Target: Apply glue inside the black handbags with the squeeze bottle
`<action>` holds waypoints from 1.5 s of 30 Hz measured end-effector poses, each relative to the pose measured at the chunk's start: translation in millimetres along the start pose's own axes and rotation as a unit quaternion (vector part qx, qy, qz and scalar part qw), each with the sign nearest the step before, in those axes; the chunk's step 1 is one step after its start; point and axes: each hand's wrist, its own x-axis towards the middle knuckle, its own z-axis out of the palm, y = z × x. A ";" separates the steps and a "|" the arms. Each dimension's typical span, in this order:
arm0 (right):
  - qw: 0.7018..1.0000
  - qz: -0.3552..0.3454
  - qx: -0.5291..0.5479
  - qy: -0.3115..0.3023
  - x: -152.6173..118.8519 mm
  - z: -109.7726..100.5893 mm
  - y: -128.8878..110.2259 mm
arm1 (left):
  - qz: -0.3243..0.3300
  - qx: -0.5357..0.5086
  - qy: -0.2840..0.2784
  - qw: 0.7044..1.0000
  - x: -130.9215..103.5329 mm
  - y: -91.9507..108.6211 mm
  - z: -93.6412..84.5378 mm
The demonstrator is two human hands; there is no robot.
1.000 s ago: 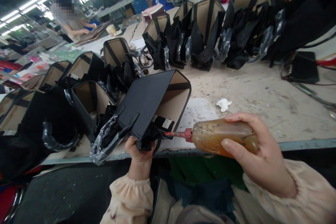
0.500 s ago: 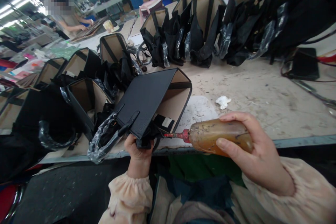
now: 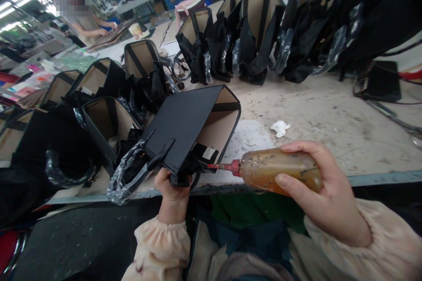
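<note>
A black handbag (image 3: 184, 118) lies tilted at the table's front edge, its beige-lined opening facing right. Clear plastic wraps its handle (image 3: 125, 175), which hangs over the edge. My left hand (image 3: 173, 186) grips black fabric at the bag's lower edge, with its fingers partly hidden behind the cloth. Held level in my right hand (image 3: 326, 184) is a bottle (image 3: 280, 171) of amber liquid with a red nozzle (image 3: 227, 167). The nozzle's thin tip points left and reaches the black fabric beside the bag's opening; whether it touches cannot be made out.
More black bags stand at the left (image 3: 108, 127) and along the back (image 3: 260, 30) of the worktable (image 3: 329, 127). A crumpled white wad (image 3: 280, 128) lies right of the bag. At the right are a black box-like object (image 3: 382, 80) and a metal tool. People work farther back.
The bottle and my right hand have shifted very slightly right. My left hand still grips the fabric. In the background, a person in a blue apron has moved a little left.
</note>
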 end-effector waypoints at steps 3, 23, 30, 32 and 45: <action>0.998 0.037 0.045 0.009 1.4 3.4 4.3 | -0.008 0.004 -0.002 1.000 0.3 0.0 -0.4; 0.854 0.280 0.428 -0.095 17.7 10.2 29.5 | -0.052 -0.052 0.019 0.997 -0.6 2.3 6.5; 0.915 0.237 0.327 0.016 7.7 11.0 26.0 | -0.048 -0.064 0.013 0.997 -1.0 2.8 7.7; 0.910 0.233 0.342 0.033 7.2 11.2 23.2 | -0.051 -0.062 0.018 0.997 -0.6 2.0 6.5; 0.889 0.238 0.384 -0.070 12.9 3.6 22.6 | -0.045 -0.043 0.017 0.998 1.7 -0.5 0.2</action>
